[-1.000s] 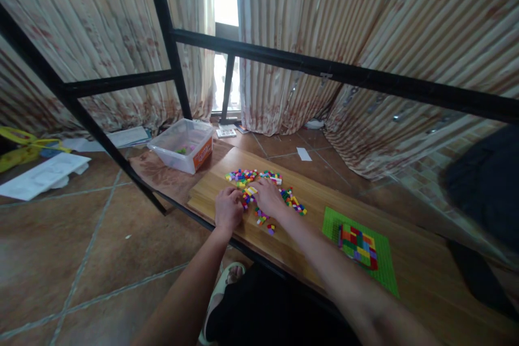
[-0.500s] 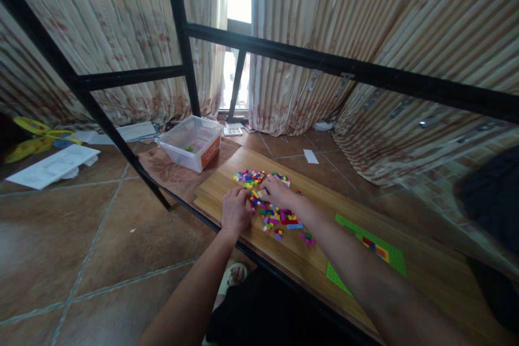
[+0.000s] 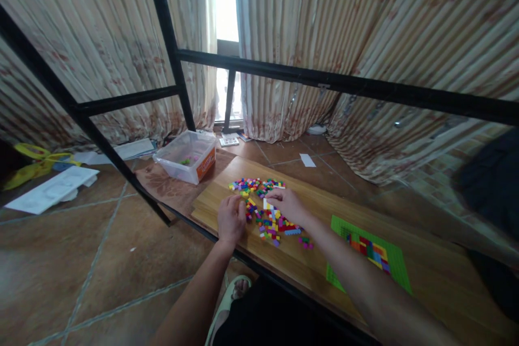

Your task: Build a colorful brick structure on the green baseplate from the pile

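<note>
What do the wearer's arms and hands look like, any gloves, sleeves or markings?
Left hand and right hand are both bare, no gloves. No sleeves show on the left forearm or right forearm; no watch, cables or markings visible. Rings: too small to tell. Below them, black clothing and a pale open-toed slipper.
</note>
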{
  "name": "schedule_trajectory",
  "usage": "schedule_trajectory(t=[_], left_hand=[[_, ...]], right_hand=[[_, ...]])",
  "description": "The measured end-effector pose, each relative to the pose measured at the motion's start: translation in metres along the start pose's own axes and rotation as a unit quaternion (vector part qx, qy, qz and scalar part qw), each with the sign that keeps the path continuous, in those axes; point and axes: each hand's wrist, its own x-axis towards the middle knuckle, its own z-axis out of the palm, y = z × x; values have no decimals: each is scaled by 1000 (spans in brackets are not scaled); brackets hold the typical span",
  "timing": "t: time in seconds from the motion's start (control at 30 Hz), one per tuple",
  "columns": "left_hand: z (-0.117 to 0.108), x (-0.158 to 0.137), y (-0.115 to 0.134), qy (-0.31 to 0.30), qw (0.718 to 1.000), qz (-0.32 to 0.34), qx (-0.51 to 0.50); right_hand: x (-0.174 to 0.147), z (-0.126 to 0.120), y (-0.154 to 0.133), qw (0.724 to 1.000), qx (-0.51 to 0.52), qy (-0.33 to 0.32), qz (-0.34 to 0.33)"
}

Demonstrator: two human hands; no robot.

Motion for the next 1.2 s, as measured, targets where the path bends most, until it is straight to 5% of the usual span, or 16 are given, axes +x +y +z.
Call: schedule_trajectory(t=[0.13,0.2,0.27,0.4,0.77,1.2], left_hand=[[-5,-13,38,-58,980,-48,-182],[-5,-21,62,-163,944,-76,-278],[-5,-27,80,-205,901,-134,-359],[-7,-35,99,-197,849,-229,-432],[0,-59,126,-194,863,-220,-412],[-2,-66,135,-234,787,-342,-458]], right_hand=[[-22,-8,-12,995,101,20,-6],[-34,-8,-19,986,163,26,4],[-45,-8,-24,972,229,45,26],[-65,-4,-24,939,310,106,103],[-93,11,-40,958,125,247,71],[-100,35,-21,888,307,319,126]])
